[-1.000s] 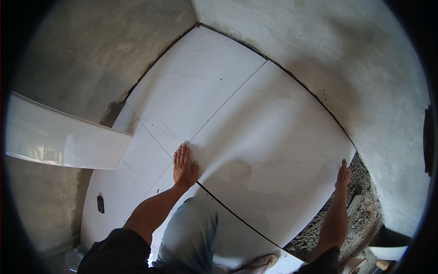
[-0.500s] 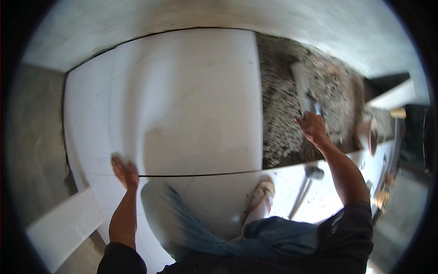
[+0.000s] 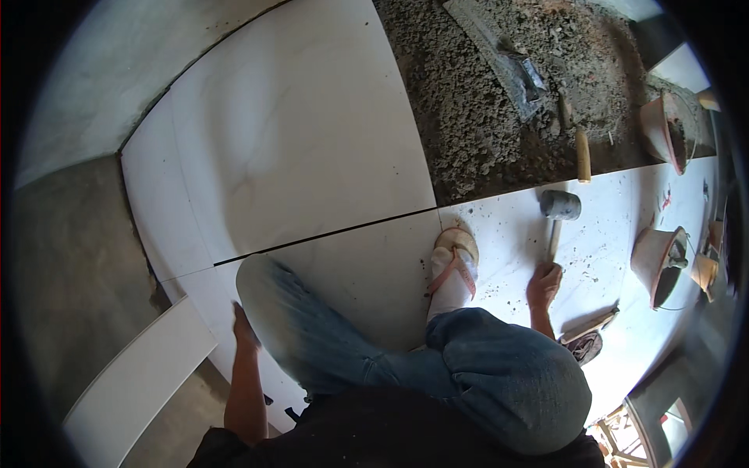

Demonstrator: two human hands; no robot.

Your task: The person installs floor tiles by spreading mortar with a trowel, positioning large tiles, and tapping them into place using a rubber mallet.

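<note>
My right hand (image 3: 544, 285) is closed round the wooden handle of a black rubber mallet (image 3: 561, 205). Its head hangs over, or rests on, the white floor tiles (image 3: 511, 257) on the right; which one I cannot tell. Beside my bent left knee, my left hand (image 3: 246, 329) is low over the tiles with its fingers stretched out, seen edge-on. A large white tile (image 3: 312, 132) lies ahead, with a dark gap along its near edge. Right of it spreads rough grey mortar (image 3: 468, 117), on which a long flat metal float (image 3: 495, 58) lies.
A wooden-handled trowel (image 3: 583, 156) lies at the mortar's edge. Two buckets (image 3: 658, 129) stand at the right, the nearer bucket (image 3: 651, 261) on the tiles. A white tile strip (image 3: 140, 382) leans at the lower left. My sandalled foot (image 3: 455, 253) is on the tiles. A wall (image 3: 70, 257) borders the left.
My right hand has left the float on the mortar and taken hold of the mallet. My left hand has drawn back toward my knee. The view has turned and shifted.
</note>
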